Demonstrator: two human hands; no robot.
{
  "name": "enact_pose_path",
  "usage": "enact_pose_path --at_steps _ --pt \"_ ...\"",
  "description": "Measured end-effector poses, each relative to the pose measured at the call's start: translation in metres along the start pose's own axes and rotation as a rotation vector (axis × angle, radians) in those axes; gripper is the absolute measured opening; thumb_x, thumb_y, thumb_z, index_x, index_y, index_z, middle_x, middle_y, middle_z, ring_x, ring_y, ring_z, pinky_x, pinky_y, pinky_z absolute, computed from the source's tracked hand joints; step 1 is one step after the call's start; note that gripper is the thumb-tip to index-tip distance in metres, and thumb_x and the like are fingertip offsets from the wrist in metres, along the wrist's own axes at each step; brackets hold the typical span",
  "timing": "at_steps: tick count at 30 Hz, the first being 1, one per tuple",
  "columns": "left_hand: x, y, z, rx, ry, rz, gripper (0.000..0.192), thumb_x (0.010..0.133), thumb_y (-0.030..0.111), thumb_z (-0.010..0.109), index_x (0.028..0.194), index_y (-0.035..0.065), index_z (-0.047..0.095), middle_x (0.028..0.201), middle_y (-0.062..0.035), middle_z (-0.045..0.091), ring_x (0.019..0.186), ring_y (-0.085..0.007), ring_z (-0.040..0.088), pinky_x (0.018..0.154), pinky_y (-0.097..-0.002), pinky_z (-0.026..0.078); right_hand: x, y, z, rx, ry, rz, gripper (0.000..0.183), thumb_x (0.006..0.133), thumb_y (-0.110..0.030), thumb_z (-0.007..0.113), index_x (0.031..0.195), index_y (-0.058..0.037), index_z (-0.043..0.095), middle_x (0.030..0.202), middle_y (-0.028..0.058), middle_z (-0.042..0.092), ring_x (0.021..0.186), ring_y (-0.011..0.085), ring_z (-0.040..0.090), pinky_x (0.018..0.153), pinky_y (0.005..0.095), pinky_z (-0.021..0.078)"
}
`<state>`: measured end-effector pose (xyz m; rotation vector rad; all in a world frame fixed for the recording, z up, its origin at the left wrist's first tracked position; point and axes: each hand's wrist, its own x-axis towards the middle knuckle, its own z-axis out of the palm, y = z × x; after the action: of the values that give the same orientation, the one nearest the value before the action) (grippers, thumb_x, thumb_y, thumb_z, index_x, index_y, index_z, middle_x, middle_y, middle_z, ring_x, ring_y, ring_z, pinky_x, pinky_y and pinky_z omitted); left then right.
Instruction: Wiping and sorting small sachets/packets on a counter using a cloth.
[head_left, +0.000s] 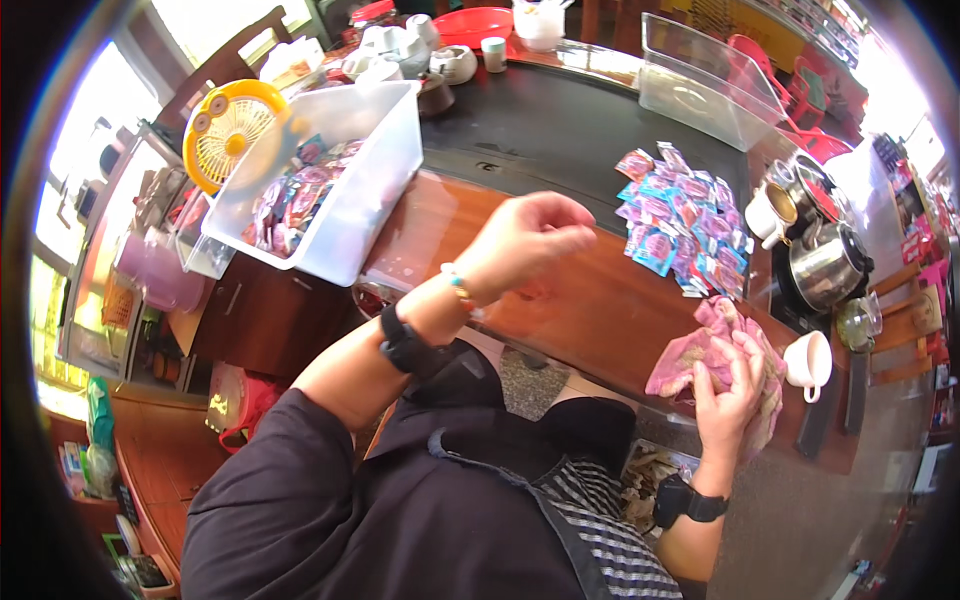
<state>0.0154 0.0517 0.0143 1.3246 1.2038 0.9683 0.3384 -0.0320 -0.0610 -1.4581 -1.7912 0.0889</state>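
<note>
My left hand (536, 234) hovers over the brown wooden table top (457, 225), its fingers curled inward. No object shows in it, but the inside of the fingers is partly hidden. My right hand (729, 386) lies against a crumpled pink cloth (686, 364) at the table's near right, fingers apart and slightly bent. A pile of small blue and purple plastic packets (679, 221) sits beyond the cloth. To the left, a translucent plastic bin (386, 176) holds many similar packets (304, 196).
A yellow fan (234, 139) stands beside the bin. On the right are a white cup (808, 364), a steel kettle (825, 266) and a mug (770, 212). A clear plastic box (694, 94), a red basin (474, 28) and teaware (397, 45) stand at the far side.
</note>
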Motion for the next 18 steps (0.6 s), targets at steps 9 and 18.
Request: enact_pose_path --at_steps 9,18 --pt "0.08 -0.035 0.088 1.04 -0.077 0.381 0.055 0.087 0.034 0.072 0.134 0.0077 0.06 0.138 -0.0175 0.059 0.131 -0.0329 0.054 0.105 -0.0466 0.047 0.007 -0.006 0.014 -0.172 0.064 0.041 0.045 0.082 -0.018 0.079 0.123 -0.0048 0.065 0.109 0.0169 0.06 0.106 0.0382 0.057 0.095 0.0486 0.045" --pt "0.126 -0.036 0.096 0.979 -0.09 0.529 0.032 0.084 0.015 0.06 0.111 0.0103 0.076 0.107 -0.0122 0.075 0.104 -0.0301 0.069 0.094 -0.0434 0.053 0.008 0.0 0.008 -0.074 -0.037 0.011 0.02 0.085 -0.01 0.072 0.105 -0.009 0.07 0.096 0.0105 0.061 0.095 0.0336 0.059 0.088 0.0452 0.0451"
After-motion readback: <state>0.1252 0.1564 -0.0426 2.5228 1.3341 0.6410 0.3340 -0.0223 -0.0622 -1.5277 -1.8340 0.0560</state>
